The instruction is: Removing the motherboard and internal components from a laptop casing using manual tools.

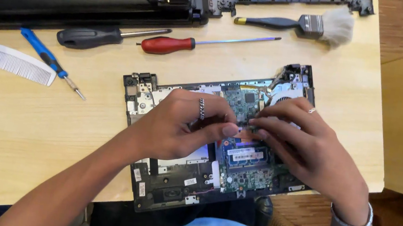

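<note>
Fingers (229,129) together over laptop base (173,180)

Green circuit board (241,136), red-handled screwdriver (191,45), blue-handled screwdriver (48,57), white comb (11,62), pale wood table (45,124), seemingly black-handled brush (297,24)

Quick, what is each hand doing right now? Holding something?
Left hand: fingers curled, tips pinched on the green circuit board inside the opened black laptop base; holding anything cannot be told.
Right hand: fingertips pressed on the same board; grip cannot be told.

The opened laptop base (168,179) lies at the table's (45,124) near edge. Behind it lie two screwdrivers (110,36) and a brush (305,25); left lie a comb (11,62) and small screwdriver (50,60).
</note>
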